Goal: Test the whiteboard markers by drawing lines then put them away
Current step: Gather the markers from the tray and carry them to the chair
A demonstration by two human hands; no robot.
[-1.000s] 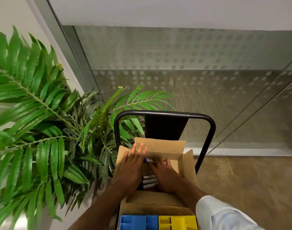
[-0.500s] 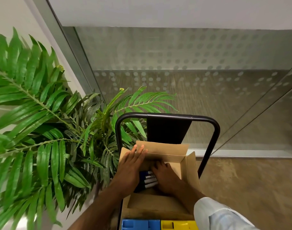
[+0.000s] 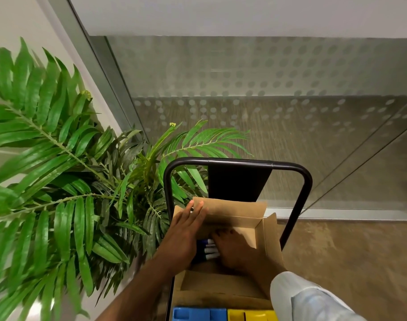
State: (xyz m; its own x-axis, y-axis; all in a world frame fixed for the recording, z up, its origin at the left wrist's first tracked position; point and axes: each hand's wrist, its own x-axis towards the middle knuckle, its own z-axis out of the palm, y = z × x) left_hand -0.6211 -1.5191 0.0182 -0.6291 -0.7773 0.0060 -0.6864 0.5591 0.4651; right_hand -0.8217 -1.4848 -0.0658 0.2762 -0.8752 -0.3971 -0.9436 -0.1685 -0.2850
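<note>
An open cardboard box sits on a black cart. Several whiteboard markers with blue caps and white barrels lie side by side on the box floor, partly covered by both hands. My left hand lies with straight fingers against the box's left flap, fingertips near the far left corner. My right hand is down inside the box and rests on the markers, fingers pointing left. I see nothing pinched in it.
The cart's black tubular handle arches over the far side of the box. A large leafy plant crowds the left. A frosted, dotted glass wall stands ahead. A blue bin and a yellow bin sit nearest me.
My right hand has gone deeper into the box and the blue-tipped marker seen at its fingers is now down with the others. My left hand stays on the flap.
</note>
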